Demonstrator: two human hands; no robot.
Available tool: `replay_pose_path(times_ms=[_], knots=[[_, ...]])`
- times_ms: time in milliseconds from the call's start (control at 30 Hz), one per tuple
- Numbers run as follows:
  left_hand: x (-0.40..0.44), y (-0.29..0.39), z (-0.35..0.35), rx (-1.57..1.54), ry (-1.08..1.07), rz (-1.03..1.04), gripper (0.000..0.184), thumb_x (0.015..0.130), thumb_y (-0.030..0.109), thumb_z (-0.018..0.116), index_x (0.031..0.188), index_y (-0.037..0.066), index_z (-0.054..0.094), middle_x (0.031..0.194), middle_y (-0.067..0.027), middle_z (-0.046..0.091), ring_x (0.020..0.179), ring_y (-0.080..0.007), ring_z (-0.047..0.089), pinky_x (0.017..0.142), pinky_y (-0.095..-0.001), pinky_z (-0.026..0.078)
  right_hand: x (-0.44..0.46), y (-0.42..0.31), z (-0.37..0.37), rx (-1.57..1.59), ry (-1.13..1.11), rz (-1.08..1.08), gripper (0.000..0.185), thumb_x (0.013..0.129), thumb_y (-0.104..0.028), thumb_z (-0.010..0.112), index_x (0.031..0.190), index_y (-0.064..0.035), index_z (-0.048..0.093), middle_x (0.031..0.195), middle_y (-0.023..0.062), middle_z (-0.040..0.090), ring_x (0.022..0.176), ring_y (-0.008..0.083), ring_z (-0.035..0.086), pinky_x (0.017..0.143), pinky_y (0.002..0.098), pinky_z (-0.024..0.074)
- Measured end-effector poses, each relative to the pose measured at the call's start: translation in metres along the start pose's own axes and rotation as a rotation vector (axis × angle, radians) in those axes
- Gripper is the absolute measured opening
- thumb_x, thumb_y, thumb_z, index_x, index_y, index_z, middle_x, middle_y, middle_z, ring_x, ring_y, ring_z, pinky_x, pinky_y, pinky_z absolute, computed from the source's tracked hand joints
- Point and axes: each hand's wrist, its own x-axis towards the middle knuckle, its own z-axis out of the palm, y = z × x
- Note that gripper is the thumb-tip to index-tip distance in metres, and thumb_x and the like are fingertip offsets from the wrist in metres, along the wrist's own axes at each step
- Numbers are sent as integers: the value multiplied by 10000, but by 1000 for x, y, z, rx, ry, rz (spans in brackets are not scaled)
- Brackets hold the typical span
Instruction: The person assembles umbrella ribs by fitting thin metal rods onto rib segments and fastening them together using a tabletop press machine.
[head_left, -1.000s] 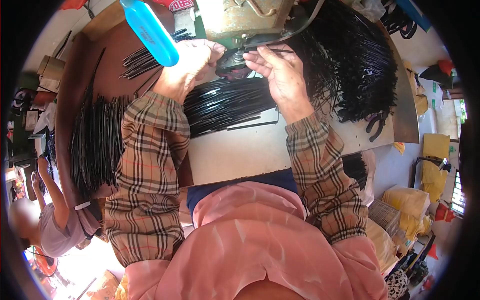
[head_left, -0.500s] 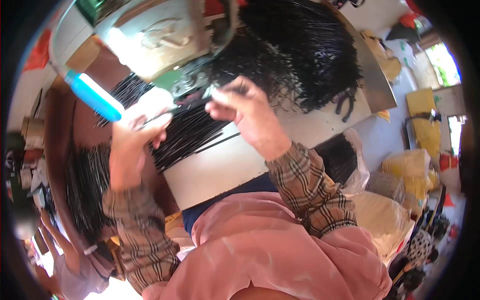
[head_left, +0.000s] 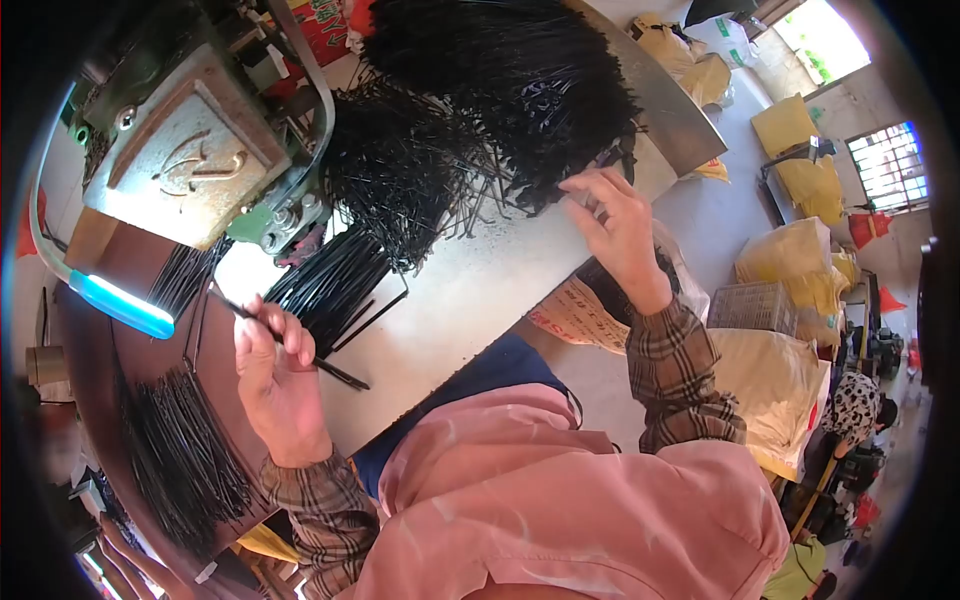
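My left hand (head_left: 280, 385) is closed on a thin black strip (head_left: 342, 375), which slants across the fingers with an end out on either side. Farther right, my right hand (head_left: 625, 240) reaches over the worktable with its thumb and fingers apart. Its fingertips are at the near edge of a big heap of black strips (head_left: 510, 80), by a dark tool that looks like pliers (head_left: 617, 158), partly hidden. Between my hands lies a neater bundle of black strips (head_left: 335, 280), below a metal machine head (head_left: 195, 150).
A blue lit lamp (head_left: 122, 305) on a bent arm hangs at the left. More black strips (head_left: 185, 450) lie on the brown surface beside my left arm. An open sack (head_left: 580, 315) stands below the table's edge; wrapped bundles (head_left: 765, 385) and a crate (head_left: 752, 307) are on the floor.
My hands were together at the machine and have moved apart. The left drew back toward me with a black strip; the right went out to the heap's edge. The view has shifted.
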Motion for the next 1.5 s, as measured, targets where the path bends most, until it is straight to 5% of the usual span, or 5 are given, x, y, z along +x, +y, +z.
replay_pose_path(times_ms=[467, 533, 700, 833, 1500], knots=[[13, -8, 4, 512, 132, -111, 413, 910, 51, 613, 1292, -60, 502, 929, -81, 625, 729, -167, 653, 627, -258, 537, 42, -52, 22, -55, -239, -826, 363, 711, -37, 621, 1067, -74, 680, 887, 58, 646, 755, 200, 611, 570, 298, 518], [20, -9, 7, 493, 159, -136, 395, 904, 50, 622, 1269, -61, 520, 893, -71, 631, 718, -145, 641, 622, -247, 520, 43, -95, 39, -93, -227, -960, 161, 801, -111, 612, 958, -77, 627, 824, 28, 593, 792, 166, 646, 538, 297, 538], [34, -10, -2, 384, 170, -34, 401, 883, 33, 641, 1252, -81, 532, 906, -81, 659, 647, -105, 597, 558, -207, 449, 51, -133, 125, 570, -341, -580, 145, 890, -171, 650, 999, -87, 696, 744, 75, 663, 562, 141, 598, 533, 299, 484], [41, -11, -9, 430, 162, 68, 414, 900, 28, 620, 1282, -91, 515, 872, -77, 645, 608, -106, 580, 528, -217, 452, 66, -139, 140, 814, -804, 173, 261, 970, -234, 609, 1124, -31, 665, 727, -11, 594, 555, 39, 487, 496, 201, 404], [46, -18, -8, 344, 133, -5, 419, 896, 55, 612, 1289, -60, 524, 852, -50, 621, 579, -69, 532, 459, -184, 376, 51, -145, 171, 1013, -501, 190, 136, 944, -110, 614, 984, 17, 639, 704, 20, 611, 497, 34, 507, 416, 203, 386]])
